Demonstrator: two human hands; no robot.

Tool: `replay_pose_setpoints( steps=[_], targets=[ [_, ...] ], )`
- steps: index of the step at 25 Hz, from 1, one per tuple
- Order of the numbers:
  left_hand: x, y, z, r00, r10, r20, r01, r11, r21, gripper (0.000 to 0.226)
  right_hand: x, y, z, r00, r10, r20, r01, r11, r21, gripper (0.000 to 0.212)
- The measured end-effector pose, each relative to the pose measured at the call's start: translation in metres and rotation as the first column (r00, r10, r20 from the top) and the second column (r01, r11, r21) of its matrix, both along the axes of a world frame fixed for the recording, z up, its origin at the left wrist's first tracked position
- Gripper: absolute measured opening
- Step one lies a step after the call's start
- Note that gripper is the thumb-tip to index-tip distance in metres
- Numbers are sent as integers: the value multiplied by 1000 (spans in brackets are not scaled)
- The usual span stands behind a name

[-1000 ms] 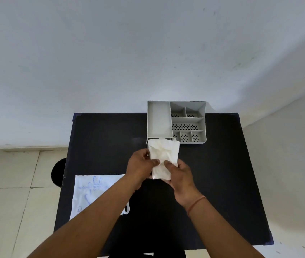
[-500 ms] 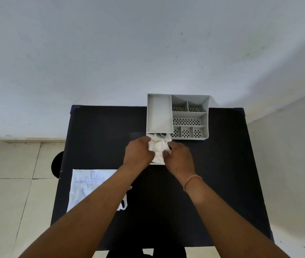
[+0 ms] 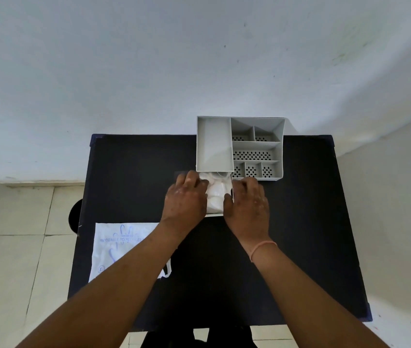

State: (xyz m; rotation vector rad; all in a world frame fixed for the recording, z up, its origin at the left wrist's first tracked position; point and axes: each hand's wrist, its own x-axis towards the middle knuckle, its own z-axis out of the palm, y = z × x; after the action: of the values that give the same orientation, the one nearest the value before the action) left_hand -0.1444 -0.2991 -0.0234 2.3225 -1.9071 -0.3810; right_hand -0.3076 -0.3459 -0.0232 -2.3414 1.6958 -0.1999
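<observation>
Holding white bundle | left hand | right hand | against organizer

Counted: 2 hands, i.e. 1 L hand and 1 R hand. There was 1 white wad. There was 1 grey organiser w/ 7 open compartments: 1 long at left, 2 small at back right, 1 wide mid right, 3 small at front right. 6 of the 7 had holed floors. There was 1 pulled-out tray at its front. Also 1 black table, 1 printed bag, 1 pink wristband, and 1 dark round thing by the table's left edge, kind unclear.
</observation>
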Motion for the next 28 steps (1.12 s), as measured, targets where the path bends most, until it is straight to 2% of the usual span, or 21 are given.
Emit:
replay_pose_setpoints(
  steps=[2,5,9,10,12,14,15,16,18,20,23,25,28],
  targets=[
    [2,0,-2,983,-151,102,154,988,-23,40,1,4,0,983,177,-55,-177,984,16,49],
    [-2,-4,-3,941,-296,164,273,950,153,53,9,0,-5,917,374,-138,-333,909,252,77],
    [-5,-9,-5,920,-334,208,276,924,263,56,19,-20,-6,844,486,-225,-379,839,390,78],
    [-5,-10,-4,917,-334,217,275,925,262,56,21,-24,-5,848,489,-204,-381,831,406,73],
    [-6,-9,-2,933,-306,190,258,936,238,55,22,-26,2,909,412,-69,-362,859,361,55],
    [-3,-4,1,949,-280,142,253,950,181,55,15,-21,10,968,204,145,-230,955,190,39],
    [-1,0,2,951,-278,138,258,955,146,55,11,-17,13,971,113,209,-138,984,109,36],
    [0,2,2,951,-272,146,258,960,108,55,7,-13,16,977,64,205,-76,996,51,35],
    [-1,2,6,954,-253,158,236,964,118,58,3,-8,20,991,119,58,-123,991,59,42],
    [-4,-5,11,963,-229,142,192,953,233,67,9,-12,18,962,263,-77,-241,944,225,65],
    [-4,-17,13,983,-168,68,137,933,334,75,22,-30,14,913,349,-211,-245,884,398,88],
    [-3,-22,16,984,-169,63,136,924,358,77,27,-40,11,874,401,-273,-248,853,460,91],
    [-6,-28,24,978,-192,85,144,907,395,67,36,-48,13,822,446,-353,-232,829,508,90]
  ],
)
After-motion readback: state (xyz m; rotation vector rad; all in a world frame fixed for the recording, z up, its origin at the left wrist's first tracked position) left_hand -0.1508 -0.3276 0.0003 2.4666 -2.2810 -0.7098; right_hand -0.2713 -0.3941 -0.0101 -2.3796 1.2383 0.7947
